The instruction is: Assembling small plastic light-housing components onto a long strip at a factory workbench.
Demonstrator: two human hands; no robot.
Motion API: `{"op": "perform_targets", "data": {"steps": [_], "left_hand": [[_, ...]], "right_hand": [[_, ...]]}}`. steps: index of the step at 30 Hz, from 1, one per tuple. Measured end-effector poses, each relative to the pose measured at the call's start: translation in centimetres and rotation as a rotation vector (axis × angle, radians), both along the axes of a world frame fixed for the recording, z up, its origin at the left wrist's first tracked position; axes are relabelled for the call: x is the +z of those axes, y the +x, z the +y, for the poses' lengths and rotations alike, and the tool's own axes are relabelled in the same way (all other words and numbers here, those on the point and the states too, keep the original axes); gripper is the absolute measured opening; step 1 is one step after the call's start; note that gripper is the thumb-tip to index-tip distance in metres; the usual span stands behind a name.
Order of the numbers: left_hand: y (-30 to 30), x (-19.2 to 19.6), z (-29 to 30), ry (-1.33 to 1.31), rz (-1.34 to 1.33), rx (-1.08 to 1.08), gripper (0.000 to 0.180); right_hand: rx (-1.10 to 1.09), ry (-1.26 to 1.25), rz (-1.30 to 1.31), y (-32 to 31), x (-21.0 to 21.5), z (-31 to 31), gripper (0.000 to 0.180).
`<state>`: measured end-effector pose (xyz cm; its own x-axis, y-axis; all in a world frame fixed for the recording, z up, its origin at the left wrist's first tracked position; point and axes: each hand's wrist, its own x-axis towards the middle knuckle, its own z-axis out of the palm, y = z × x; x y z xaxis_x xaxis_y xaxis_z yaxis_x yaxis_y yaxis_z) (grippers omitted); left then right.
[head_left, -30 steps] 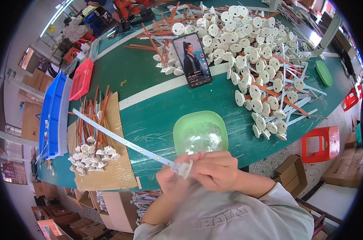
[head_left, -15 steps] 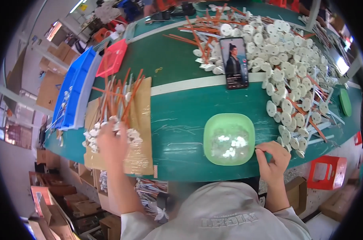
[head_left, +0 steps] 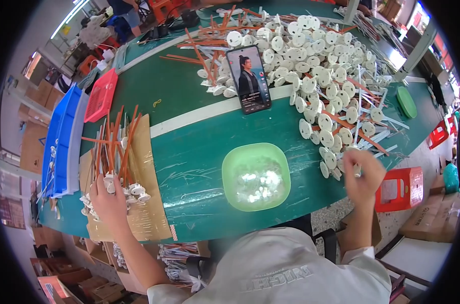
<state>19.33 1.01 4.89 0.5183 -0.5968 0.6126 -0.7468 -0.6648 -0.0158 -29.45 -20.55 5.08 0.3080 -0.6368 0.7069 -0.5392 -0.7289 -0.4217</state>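
My left hand (head_left: 110,205) is over a bunch of white disc-headed pieces (head_left: 137,191) with orange and grey strips (head_left: 130,144), lying on a cardboard sheet (head_left: 151,215). Its fingers are apart around one white head. At the near edge of a big pile of similar white disc pieces (head_left: 331,106), my right hand (head_left: 366,175) is raised with fingers curled in. Blur hides what it holds, if anything. Between the hands stands a light green bowl (head_left: 230,161) with shiny clear small pieces (head_left: 260,185) in it.
A phone (head_left: 247,78) showing a video leans against the pile. Left of the cardboard are a blue tray (head_left: 58,137) and a red basket (head_left: 101,96). A green lid (head_left: 406,102) lies at the far right. Beside the table stands a red stool (head_left: 402,187).
My right hand has left the bowl's right rim for the pile's near edge. My left hand stays at the bunch, its fingers now spread. The whole view has shifted with my head.
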Motion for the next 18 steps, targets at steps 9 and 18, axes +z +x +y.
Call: {"op": "perform_targets", "data": {"steps": [9, 18], "left_hand": [[-12.1, -6.8, 0.3, -0.503, 0.335, -0.237, 0.014], [-12.4, -9.0, 1.7, -0.470, 0.562, -0.390, 0.017]], "right_hand": [[-0.133, 0.114, 0.410, -0.3, 1.8, -6.4, 0.035], [-0.369, 0.170, -0.061, -3.9, 1.0, -5.1, 0.013]]}}
